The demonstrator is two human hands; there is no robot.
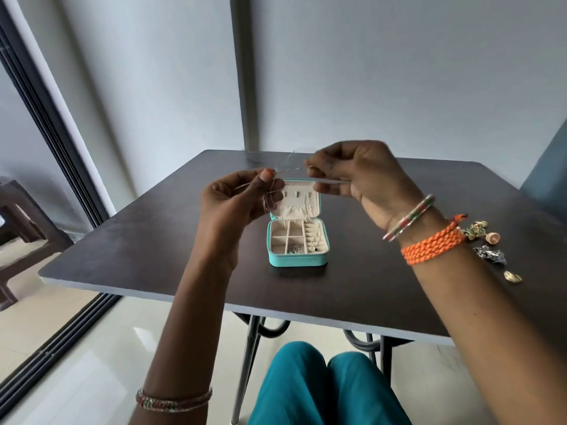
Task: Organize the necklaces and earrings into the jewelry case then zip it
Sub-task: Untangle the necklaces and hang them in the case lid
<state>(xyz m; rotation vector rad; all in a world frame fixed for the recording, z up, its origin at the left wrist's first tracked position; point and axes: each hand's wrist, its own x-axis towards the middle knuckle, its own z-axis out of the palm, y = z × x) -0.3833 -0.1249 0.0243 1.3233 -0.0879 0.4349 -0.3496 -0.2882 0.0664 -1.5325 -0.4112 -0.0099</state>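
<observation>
above the dark table (171, 246), thin necklace (290, 170) pinched taut between both hands' fingers (266, 176)

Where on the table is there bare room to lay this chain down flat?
Bare dark table lies left of the open teal jewelry case, out to the left edge, and in front of the case toward the near edge. The right side is crowded: loose earrings are scattered beyond the right hand's wrist. Both hands pinch the thin chain above the case.
</observation>
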